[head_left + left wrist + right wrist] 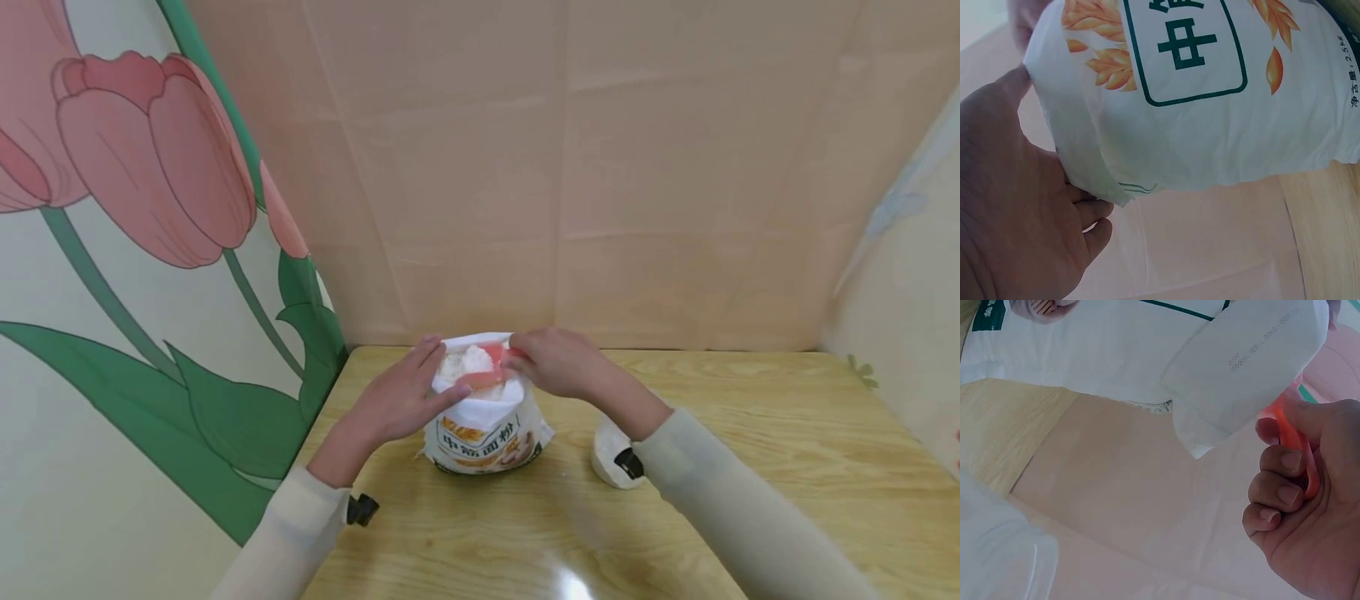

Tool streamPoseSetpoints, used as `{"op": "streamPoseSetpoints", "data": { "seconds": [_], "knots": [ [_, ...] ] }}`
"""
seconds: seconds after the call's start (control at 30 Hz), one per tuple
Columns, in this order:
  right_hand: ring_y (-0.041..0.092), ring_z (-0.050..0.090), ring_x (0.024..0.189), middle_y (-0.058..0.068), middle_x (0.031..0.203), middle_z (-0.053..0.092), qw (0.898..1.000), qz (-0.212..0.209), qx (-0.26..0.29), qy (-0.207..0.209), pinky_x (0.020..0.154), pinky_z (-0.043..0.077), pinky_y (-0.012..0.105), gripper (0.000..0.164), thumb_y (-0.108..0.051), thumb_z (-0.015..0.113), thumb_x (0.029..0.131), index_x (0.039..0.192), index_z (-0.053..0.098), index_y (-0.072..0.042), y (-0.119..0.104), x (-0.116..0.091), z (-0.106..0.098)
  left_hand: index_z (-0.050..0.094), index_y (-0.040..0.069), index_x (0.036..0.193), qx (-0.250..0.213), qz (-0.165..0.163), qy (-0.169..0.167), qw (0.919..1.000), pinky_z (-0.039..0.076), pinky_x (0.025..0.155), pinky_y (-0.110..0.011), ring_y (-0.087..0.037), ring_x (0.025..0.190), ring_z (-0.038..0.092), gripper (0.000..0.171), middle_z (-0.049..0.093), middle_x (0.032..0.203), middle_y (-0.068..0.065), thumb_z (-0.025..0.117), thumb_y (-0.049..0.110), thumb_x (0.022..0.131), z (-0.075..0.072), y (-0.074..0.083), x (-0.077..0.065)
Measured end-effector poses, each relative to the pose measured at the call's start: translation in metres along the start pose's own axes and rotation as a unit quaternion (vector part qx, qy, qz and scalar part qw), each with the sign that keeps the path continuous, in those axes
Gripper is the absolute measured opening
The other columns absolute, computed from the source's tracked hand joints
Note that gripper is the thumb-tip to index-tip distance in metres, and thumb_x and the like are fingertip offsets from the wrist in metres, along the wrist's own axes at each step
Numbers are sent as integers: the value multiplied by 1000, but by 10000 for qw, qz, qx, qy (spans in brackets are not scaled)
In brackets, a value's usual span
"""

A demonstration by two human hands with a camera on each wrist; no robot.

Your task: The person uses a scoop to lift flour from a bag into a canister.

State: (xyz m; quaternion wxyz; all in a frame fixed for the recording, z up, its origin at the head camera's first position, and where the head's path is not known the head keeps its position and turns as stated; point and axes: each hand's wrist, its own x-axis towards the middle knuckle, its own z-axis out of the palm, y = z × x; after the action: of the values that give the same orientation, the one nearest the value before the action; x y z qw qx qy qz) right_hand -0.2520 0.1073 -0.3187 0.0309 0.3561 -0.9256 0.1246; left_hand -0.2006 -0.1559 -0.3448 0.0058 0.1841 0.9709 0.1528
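A white flour bag (483, 437) with green Chinese lettering stands upright on the table, its top folded down and white flour (477, 360) showing inside. My left hand (401, 392) holds the bag's left rim, thumb along the front edge and fingers around the far side. In the left wrist view that hand (1029, 187) lies against the folded rim. My right hand (562, 362) grips the handle of a pink scoop (491, 379), whose bowl is in the bag mouth with flour in it. The right wrist view shows curled fingers around the scoop handle (1297, 440).
A white, translucent container (611, 454) stands on the wooden table (750, 442) to the right of the bag, partly behind my right forearm. A beige cloth (600, 167) hangs behind the table. A wall with painted tulips (165, 150) rises at the left.
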Motion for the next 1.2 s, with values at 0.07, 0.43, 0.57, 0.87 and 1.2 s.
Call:
{"op": "streamPoseSetpoints", "data": {
  "seconds": [0.07,0.43,0.57,0.87,1.2],
  "knots": [
    [17,55,70,-4,75,57,10000,30,79,53,65,47,37,25,-38,58,103,88,59,-18,0,-2,0,23,4,160,4,13,-8,10000,24,123,-47,-24,157,12,100,16,169,-10,30,79,95,0,0,0],
    [16,54,70,-5,72,55,9972,-3,328,669,68,49,38,25,-37,60,103,90,62,-16,1,-13,6,22,3,161,60,26,-7,10000,24,123,-47,-24,157,11,100,14,170,-10,30,79,96,0,-2,-1],
    [17,54,71,-4,73,54,9960,37,371,815,69,50,39,24,-36,61,102,91,62,-16,1,-16,9,22,4,161,60,25,0,10000,24,123,-47,-24,157,11,100,15,170,-9,30,79,95,0,-1,-1],
    [17,50,68,-4,67,45,9945,45,294,1005,64,45,36,27,-35,63,101,83,54,-16,3,-22,11,21,4,161,7,-13,3,10000,23,123,-48,-23,157,9,100,13,170,-8,29,79,95,2,-2,-3],
    [16,49,65,-4,66,45,9931,251,409,1066,62,42,34,29,-37,63,100,81,55,-17,7,-33,5,21,3,161,34,44,24,10000,23,123,-49,-25,157,9,101,14,170,-10,30,80,95,4,-4,-4]
  ]
}}
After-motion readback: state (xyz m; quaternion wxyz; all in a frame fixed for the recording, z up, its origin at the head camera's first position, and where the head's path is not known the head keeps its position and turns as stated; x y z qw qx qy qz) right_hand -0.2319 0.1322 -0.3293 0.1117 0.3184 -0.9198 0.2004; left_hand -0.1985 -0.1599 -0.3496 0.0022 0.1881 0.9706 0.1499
